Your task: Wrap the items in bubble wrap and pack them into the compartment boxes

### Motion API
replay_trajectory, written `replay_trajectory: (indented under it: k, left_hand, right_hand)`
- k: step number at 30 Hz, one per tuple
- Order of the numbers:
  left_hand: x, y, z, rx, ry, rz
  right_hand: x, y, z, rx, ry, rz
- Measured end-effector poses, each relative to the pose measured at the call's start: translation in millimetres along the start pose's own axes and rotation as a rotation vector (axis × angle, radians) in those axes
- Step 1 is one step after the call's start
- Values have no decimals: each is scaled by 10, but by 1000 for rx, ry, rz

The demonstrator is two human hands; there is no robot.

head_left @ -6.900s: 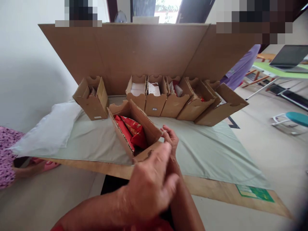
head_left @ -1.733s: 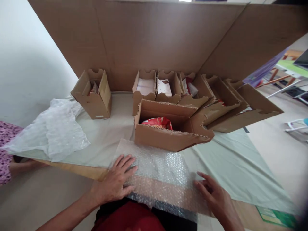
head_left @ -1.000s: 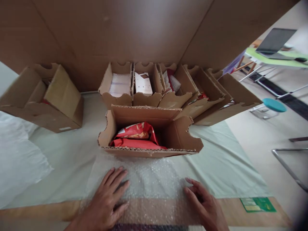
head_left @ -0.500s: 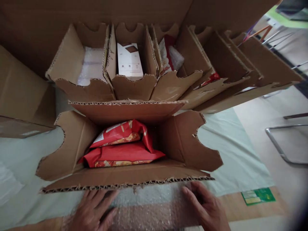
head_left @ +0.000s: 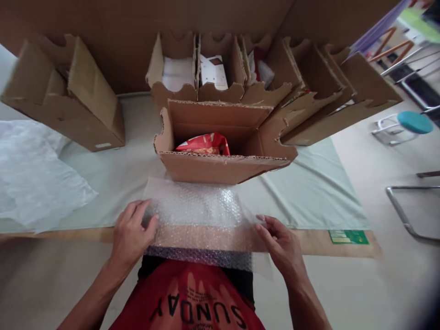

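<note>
A clear sheet of bubble wrap (head_left: 199, 208) lies across the front edge of the table, its near end hanging over the edge. At its left edge is my left hand (head_left: 130, 231), open, thumb and fingers apart and touching the sheet. My right hand (head_left: 282, 243) is at the right edge, also open, with bent fingers and its thumb and index fingertips close to the wrap. Just beyond the sheet stands an open cardboard box (head_left: 220, 167). Inside it, a red packet (head_left: 204, 142) shows above the front wall; the box hides its lower part.
Behind stands a row of open cardboard bins; one holds a white box (head_left: 213, 73). Another cardboard box (head_left: 92, 121) stands at left, beside loose translucent plastic wrap (head_left: 37, 174). A green packet (head_left: 349, 236) lies at the right front edge. A blue-topped stool (head_left: 414, 122) is on the floor.
The view has pulled back, so the cardboard box appears farther off and the whole bubble wrap sheet shows. Both hands stay at the sheet's sides; the lower red packet is now hidden.
</note>
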State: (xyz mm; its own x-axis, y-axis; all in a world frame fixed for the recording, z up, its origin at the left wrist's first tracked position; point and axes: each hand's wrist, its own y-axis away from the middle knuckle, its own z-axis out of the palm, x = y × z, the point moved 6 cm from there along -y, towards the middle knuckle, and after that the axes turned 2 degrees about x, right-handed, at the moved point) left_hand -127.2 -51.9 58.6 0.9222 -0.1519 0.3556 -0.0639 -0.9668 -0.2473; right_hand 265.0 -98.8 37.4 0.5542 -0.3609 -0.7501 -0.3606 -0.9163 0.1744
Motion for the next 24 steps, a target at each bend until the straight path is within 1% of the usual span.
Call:
replay_trajectory:
  k: [3, 6, 8, 11, 14, 16, 18, 20, 21, 22, 24]
  left_hand:
    - [-152, -18, -7, -46, -97, -154]
    - [-191, -50, -18, -54, -171, -202]
    - [-186, -56, -29, -53, -185, -219]
    - [-186, -27, -29, -89, -99, -272]
    - [-208, 23, -49, -110, 155, -321]
    - [-242, 53, -94, -86, 336, -347]
    - [-285, 72, -119, -81, 440, -383]
    - [-302, 69, -98, -115, 444, -409]
    - [-294, 56, -76, -136, 416, -407]
    - [-275, 37, -52, -152, 370, -394]
    - [-224, -12, -11, -164, 239, -361]
  right_hand:
    - [-224, 142, 97, -33, -153, -7]
    - [-486, 290, 272, -106, -351, -17]
    - [-687, 371, 471, -179, -449, -41]
    - [-1051, 441, 898, -309, -519, -140]
    - [-1431, 464, 1415, -463, -536, -263]
    - [-1630, 485, 1755, -613, -523, -323]
    - [-1759, 523, 2000, -753, -486, -386]
    - [-1818, 568, 2092, -821, -435, -465]
    - [-1823, 586, 2076, -815, -413, -501]
    - [-1812, 598, 2023, -781, -391, -529]
    - [-1746, 602, 1829, -646, -331, -575]
